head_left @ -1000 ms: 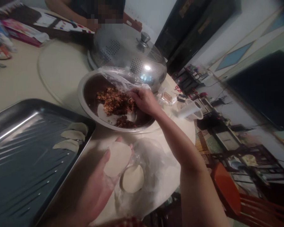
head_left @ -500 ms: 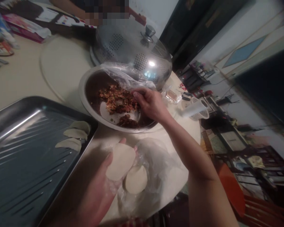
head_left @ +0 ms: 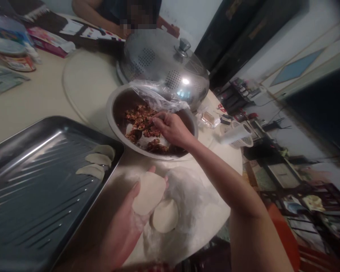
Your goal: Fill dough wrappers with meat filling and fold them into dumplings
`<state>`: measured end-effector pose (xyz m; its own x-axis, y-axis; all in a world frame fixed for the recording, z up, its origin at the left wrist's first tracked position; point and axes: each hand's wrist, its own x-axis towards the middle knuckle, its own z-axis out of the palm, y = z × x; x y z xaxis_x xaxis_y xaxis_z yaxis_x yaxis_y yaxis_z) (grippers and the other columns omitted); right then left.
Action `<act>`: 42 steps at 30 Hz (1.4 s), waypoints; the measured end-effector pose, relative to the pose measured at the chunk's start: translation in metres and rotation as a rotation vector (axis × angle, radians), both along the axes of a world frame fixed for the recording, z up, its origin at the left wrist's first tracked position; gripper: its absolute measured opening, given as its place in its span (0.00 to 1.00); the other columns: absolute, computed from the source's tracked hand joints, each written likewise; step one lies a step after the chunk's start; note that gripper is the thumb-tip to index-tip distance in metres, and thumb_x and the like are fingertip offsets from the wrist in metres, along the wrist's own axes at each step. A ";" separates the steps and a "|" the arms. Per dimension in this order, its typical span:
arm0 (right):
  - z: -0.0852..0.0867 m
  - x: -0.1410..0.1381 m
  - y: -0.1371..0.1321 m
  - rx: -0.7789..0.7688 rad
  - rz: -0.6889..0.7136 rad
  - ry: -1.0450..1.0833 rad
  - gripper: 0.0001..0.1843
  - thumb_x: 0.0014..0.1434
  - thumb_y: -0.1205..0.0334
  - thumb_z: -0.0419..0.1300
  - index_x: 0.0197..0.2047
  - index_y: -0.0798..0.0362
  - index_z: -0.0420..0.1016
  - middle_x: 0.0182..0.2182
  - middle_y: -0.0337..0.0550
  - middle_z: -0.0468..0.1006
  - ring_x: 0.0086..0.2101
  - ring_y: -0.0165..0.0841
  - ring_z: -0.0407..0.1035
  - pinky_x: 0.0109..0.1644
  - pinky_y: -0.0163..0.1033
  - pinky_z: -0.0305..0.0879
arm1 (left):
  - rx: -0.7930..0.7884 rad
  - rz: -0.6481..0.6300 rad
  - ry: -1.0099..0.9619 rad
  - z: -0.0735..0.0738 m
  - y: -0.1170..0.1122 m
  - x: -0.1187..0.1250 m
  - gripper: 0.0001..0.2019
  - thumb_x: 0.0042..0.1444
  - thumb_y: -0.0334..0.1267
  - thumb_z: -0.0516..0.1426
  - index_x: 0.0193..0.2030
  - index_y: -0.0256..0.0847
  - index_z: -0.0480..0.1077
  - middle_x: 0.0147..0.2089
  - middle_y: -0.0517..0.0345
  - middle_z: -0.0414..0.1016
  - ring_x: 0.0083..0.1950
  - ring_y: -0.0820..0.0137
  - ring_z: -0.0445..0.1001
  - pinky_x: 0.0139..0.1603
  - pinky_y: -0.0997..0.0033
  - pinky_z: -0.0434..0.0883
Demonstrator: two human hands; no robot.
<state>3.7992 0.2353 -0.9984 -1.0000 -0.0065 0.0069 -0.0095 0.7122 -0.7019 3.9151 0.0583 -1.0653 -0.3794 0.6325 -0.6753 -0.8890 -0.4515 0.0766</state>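
Observation:
On the palm of my left hand [head_left: 124, 226] lies a round dumpling wrapper [head_left: 149, 193], with the thumb along one side and fingertips showing past its far edge. My right hand [head_left: 172, 129] is closed round the handle of a dark spoon [head_left: 138, 133], whose bowl dips into chopped filling [head_left: 138, 115]. That filling sits in a wide metal bowl [head_left: 112, 113], spread in uneven heaps. Just right of my left hand, more round wrappers [head_left: 166, 216] lie on a floured plastic sheet [head_left: 189, 196]. Three folded dumplings [head_left: 98, 159] rest along the right side of a metal tray [head_left: 31, 189].
Behind the bowl stands a large domed steamer lid [head_left: 161, 56], with crumpled clear plastic [head_left: 155, 96] at the bowl's rear rim. A jar [head_left: 14, 54] is at far left. A white basket [head_left: 245, 140] stands right. Another person [head_left: 93, 17] sits across the table.
My right hand has shifted slightly down within the bowl, and the spoon now shows at the filling's left. My left hand still holds its wrapper. The whole view has shifted a little.

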 end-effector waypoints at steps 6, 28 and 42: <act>-0.001 -0.008 0.001 -0.431 -0.266 -0.217 0.13 0.61 0.71 0.51 0.28 0.54 0.73 0.19 0.37 0.74 0.22 0.26 0.65 0.29 0.32 0.65 | 0.034 0.004 0.041 0.003 0.000 0.001 0.23 0.64 0.48 0.53 0.65 0.53 0.65 0.55 0.55 0.79 0.61 0.61 0.73 0.71 0.54 0.57; 0.017 0.144 0.018 -0.554 -0.254 0.100 0.12 0.60 0.52 0.61 0.34 0.50 0.78 0.24 0.37 0.79 0.24 0.26 0.70 0.29 0.32 0.68 | 0.134 0.269 0.148 0.017 0.004 -0.013 0.20 0.70 0.43 0.43 0.57 0.37 0.70 0.47 0.51 0.81 0.50 0.61 0.79 0.54 0.54 0.74; 0.031 0.184 -0.018 0.269 0.238 0.500 0.15 0.63 0.70 0.56 0.50 0.47 0.74 0.37 0.43 0.82 0.34 0.33 0.73 0.38 0.42 0.72 | 0.081 0.221 0.134 0.020 0.003 -0.012 0.21 0.71 0.42 0.42 0.45 0.31 0.71 0.35 0.51 0.80 0.37 0.67 0.79 0.41 0.67 0.77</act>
<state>3.9829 0.2170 -0.9678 -0.8471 -0.2959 0.4415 -0.4716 0.8015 -0.3676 3.9027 0.0617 -1.0452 -0.5968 0.5742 -0.5604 -0.7525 -0.6430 0.1425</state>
